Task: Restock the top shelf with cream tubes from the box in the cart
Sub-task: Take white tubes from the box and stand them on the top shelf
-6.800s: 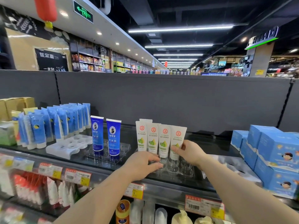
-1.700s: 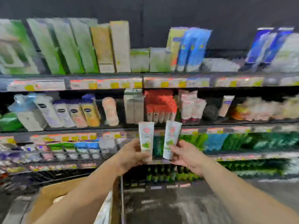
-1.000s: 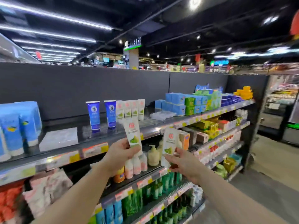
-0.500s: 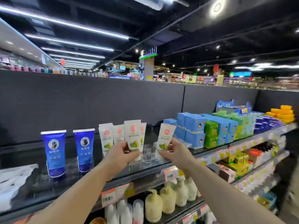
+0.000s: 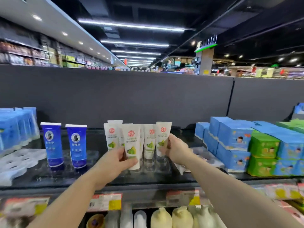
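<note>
— Shelving first: what fills the top shelf (image 5: 164,181)?

— Dark glossy deck, with a grey back panel (image 5: 148,99) behind it. Blue and green boxes (image 5: 243,145) are stacked on the right. On the far left stands a blurred row of light blue tubes (image 5: 16,127), with a white moulded tray (image 5: 18,162) in front of them. Price tags (image 5: 105,202) run along the shelf's front edge.

— And in the middle?

— Two dark blue tubes (image 5: 54,145) stand upright, cap down, in a clear holder (image 5: 69,167). Just to their right is a cluster of white cream tubes (image 5: 112,137) with red seals and green fruit, also upright on the shelf.

— Where are the hands?

— Both are up at that cluster. The left hand (image 5: 115,163) grips one white tube (image 5: 132,145) near its lower end, fingers curled round it, in front of the others. The right hand (image 5: 176,150) holds another white tube (image 5: 162,137) at the cluster's right edge, thumb and fingers wrapped on its lower half.

— Are those two seated?

— Cannot tell; their caps are blurred low down by the clear holder.

— Anything beneath?

— Pale rounded bottles (image 5: 164,218) on the shelf below.
</note>
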